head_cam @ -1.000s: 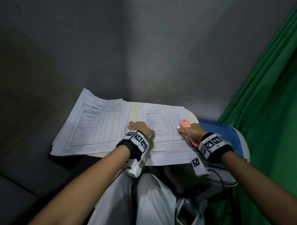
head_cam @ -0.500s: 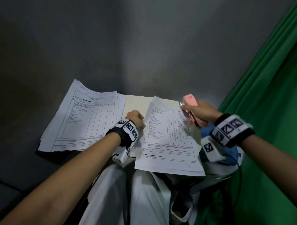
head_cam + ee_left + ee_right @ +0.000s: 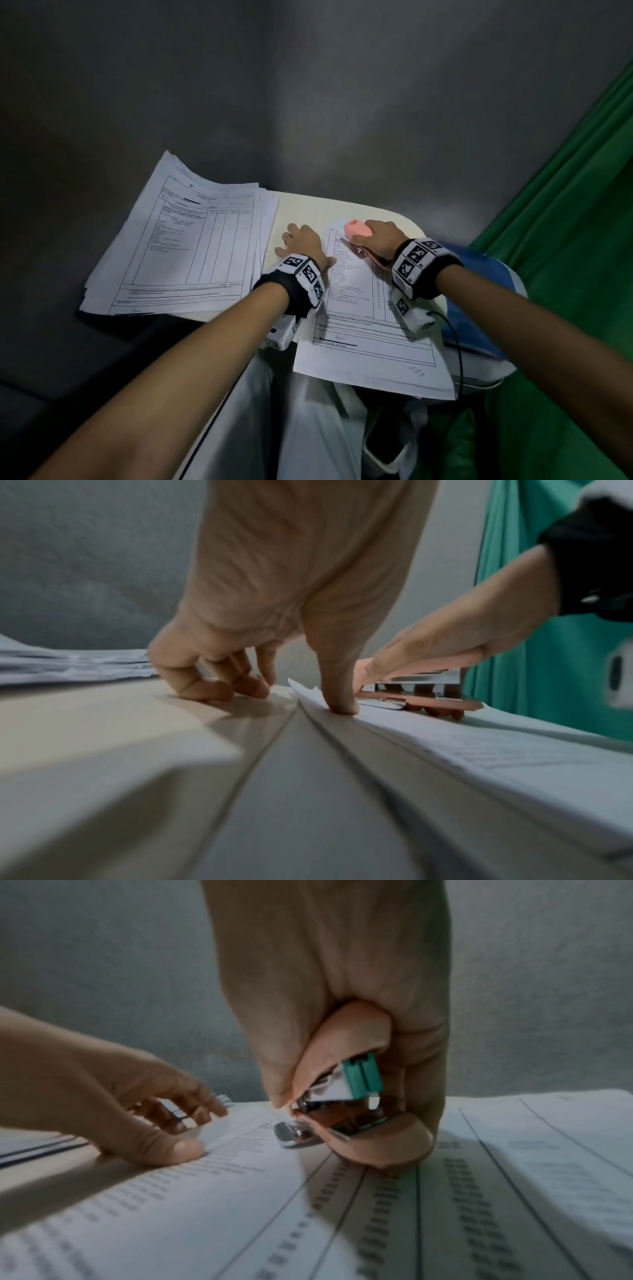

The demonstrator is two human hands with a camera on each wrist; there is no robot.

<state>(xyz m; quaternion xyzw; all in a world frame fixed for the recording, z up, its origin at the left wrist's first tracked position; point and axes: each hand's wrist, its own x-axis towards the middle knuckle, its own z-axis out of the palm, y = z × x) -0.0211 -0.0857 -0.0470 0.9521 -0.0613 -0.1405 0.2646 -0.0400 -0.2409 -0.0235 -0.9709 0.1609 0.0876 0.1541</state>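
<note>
A thin set of printed sheets [image 3: 370,329] lies flat on the cream table [image 3: 301,209], its near end hanging over the table's edge above my lap. My right hand [image 3: 380,236] grips a pink stapler [image 3: 356,229] at the sheets' top left corner. In the right wrist view the stapler [image 3: 342,1096] rests on the sheets [image 3: 342,1218] with its metal rear end showing. My left hand [image 3: 301,241] rests beside the set. Its thumb [image 3: 339,696] presses the sheets' left edge [image 3: 479,745] and its loosely curled fingertips [image 3: 205,691] touch the table.
A thick stack of printed forms [image 3: 191,246] lies on the left of the table, overhanging its edge. A blue folder [image 3: 479,325] sits to the right under my right forearm. A green curtain [image 3: 565,205] hangs at the right, a grey wall behind.
Half a second ago the sheets were lifted off the table and the stapler was raised. Now the sheets lie flat and the stapler is down at their top left corner, with the left thumb on their edge.
</note>
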